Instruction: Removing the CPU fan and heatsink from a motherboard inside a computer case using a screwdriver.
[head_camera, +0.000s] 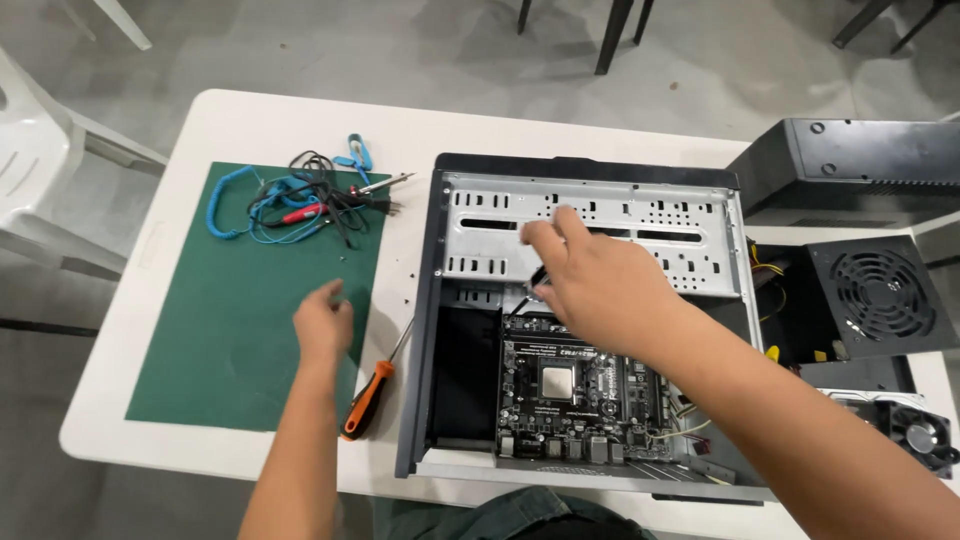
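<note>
Reaching hand: right hand inside computer case, fingers pinching black cable;
Resting hand: left hand loosely curled on green mat, beside screwdriver

One view only — a head-worn camera, looking steeply down and slightly forward from above the near edge of the white rectangular surface. The open black-and-grey metal computer case fills the centre of the frame at close range, within arm's reach; both forearms enter from the bottom edge. The dark green rectangular mat occupies the left. The grey floor and chair legs show along the top — farther away. No second view overlaps it.
</note>
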